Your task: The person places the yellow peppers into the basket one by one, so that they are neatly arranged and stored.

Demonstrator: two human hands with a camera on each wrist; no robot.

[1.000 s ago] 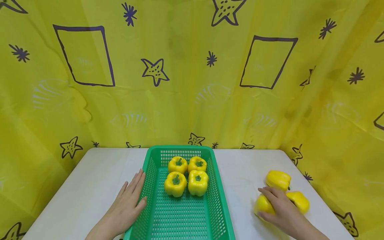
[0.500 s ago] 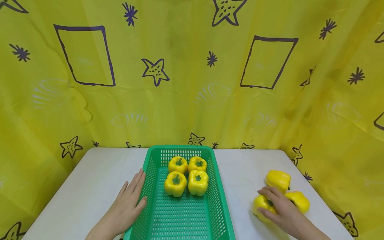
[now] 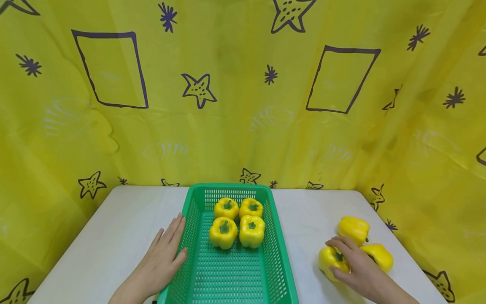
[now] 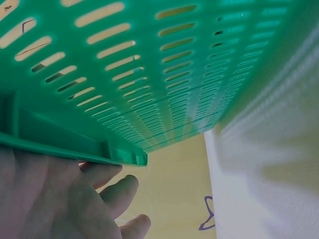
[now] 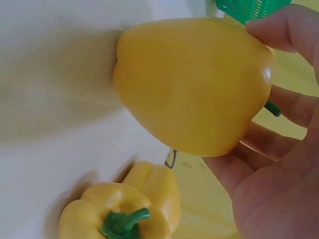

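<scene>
Green basket (image 3: 281,240) holds four of seven peppers (image 3: 223,240).

The left hand (image 3: 161,256) and the right hand (image 3: 355,262) are bare, with slim fingers (image 4: 119,195) and rounded fingertips (image 4: 142,221). The visible stretch of right forearm (image 3: 392,292) is bare too.

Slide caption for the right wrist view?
A right hand grips a yellow pepper, two more peppers nearby, green basket at top edge.

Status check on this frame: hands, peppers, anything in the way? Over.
Left hand resting on green basket, left rim. Right hand gripping one yellow pepper outside it. Four peppers inside, two loose peppers beside right hand. Possible obstruction: basket's right wall.
</scene>
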